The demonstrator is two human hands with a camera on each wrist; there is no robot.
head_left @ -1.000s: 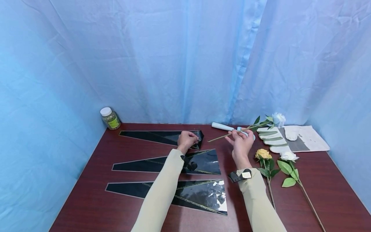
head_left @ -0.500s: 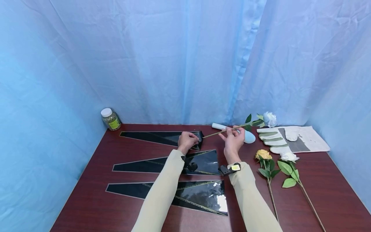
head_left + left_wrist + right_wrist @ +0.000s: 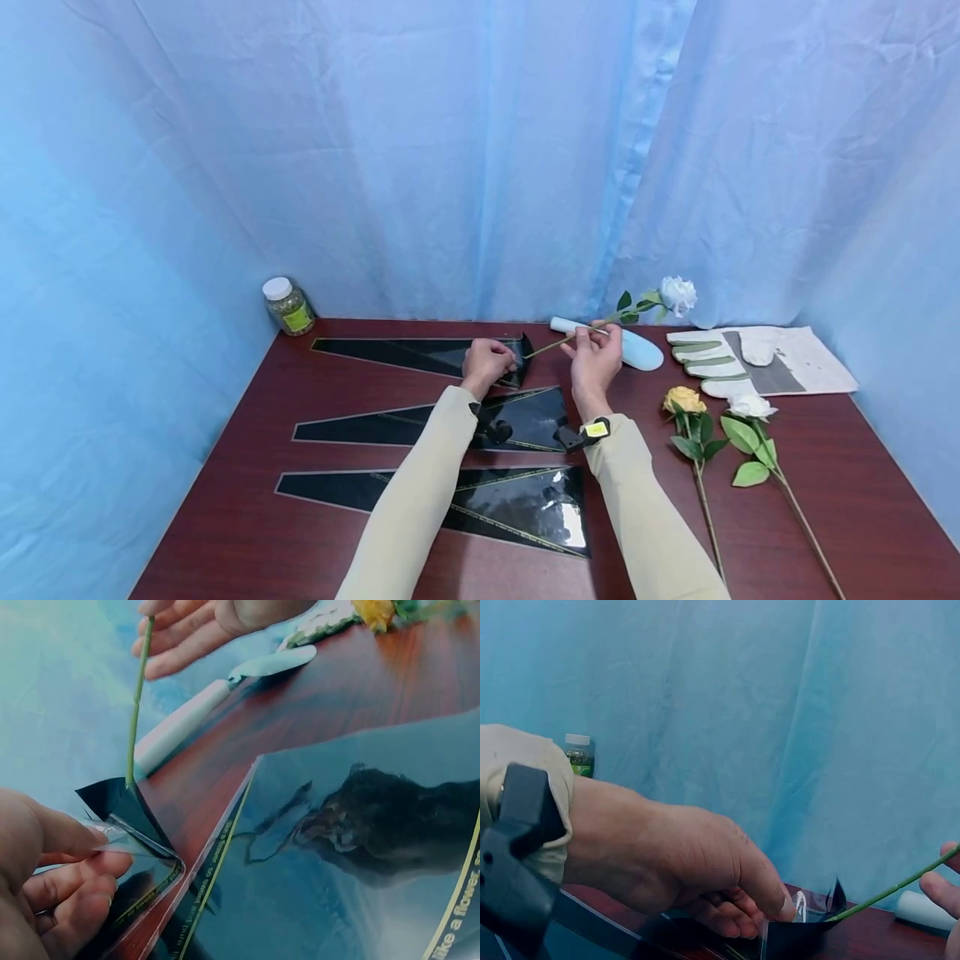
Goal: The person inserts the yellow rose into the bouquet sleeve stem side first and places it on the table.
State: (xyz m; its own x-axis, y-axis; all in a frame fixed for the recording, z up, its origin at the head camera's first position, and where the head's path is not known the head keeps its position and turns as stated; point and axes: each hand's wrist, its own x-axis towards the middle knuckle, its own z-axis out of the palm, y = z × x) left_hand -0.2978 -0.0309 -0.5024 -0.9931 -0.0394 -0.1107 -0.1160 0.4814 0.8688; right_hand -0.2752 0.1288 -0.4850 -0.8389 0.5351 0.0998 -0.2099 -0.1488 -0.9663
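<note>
My left hand [image 3: 487,363] pinches the clear film at the wide end of the farthest black flower sleeve [image 3: 397,350], holding its mouth apart, as the left wrist view shows. In my right hand [image 3: 595,368] is the stem [image 3: 137,697] of a pale blue-white rose [image 3: 678,296], gripped between thumb and fingers. The stem slants, bloom up to the right. Its lower end reaches the sleeve's mouth [image 3: 105,796]; how far inside it sits is hidden. Two more black sleeves, a middle one [image 3: 536,417] and a near one [image 3: 517,500], lie flat below.
A pale blue trowel [image 3: 641,352] lies just behind my right hand. To the right are work gloves [image 3: 787,367], a yellow rose [image 3: 684,400] and a white rose [image 3: 750,407]. A white-capped jar [image 3: 288,308] stands at the back left corner, by the curtain [image 3: 420,167].
My right hand has moved left with the rose, bringing the stem's lower end to the sleeve's mouth while the bloom rose and shifted left. The left hand has stayed in place on the sleeve.
</note>
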